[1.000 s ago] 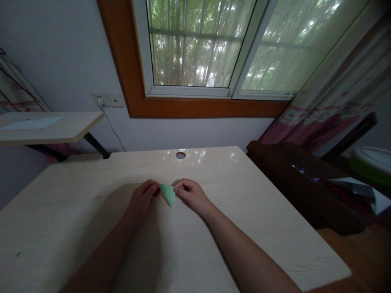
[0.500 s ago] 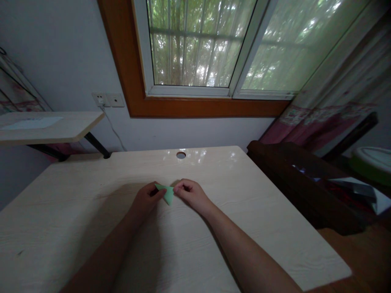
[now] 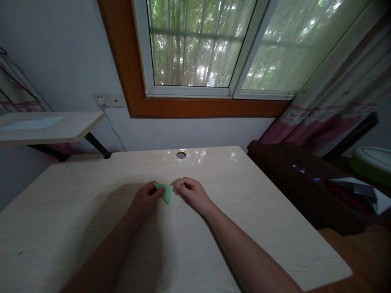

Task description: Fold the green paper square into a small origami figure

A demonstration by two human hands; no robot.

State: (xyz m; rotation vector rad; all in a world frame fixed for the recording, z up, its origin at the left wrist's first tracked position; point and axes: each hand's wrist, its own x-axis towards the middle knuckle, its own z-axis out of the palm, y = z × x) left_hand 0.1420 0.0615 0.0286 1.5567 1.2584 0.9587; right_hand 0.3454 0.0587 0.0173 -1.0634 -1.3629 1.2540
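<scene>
A small piece of folded green paper (image 3: 168, 193), shaped into a triangle with a point hanging downward, is just above the desk. My left hand (image 3: 147, 198) pinches its left side between thumb and fingers, covering part of that edge. Right beside the paper's right corner is my right hand (image 3: 192, 192), its thumb and index fingertips pressed together. That corner shows in full, with the fingertips at it or a hair's breadth away. I see nothing in the right-hand pinch.
Both forearms rest over the pale wooden desk (image 3: 238, 228), which has a round cable hole (image 3: 181, 155) near its back edge. A raised shelf (image 3: 76, 124) stands at the left. Dark wooden furniture (image 3: 284, 179) adjoins the right side, and a window (image 3: 198, 49) is behind.
The green paper and my left hand have shifted slightly left. My right fingertips, which covered the paper's right corner before, have moved slightly up and right off it.
</scene>
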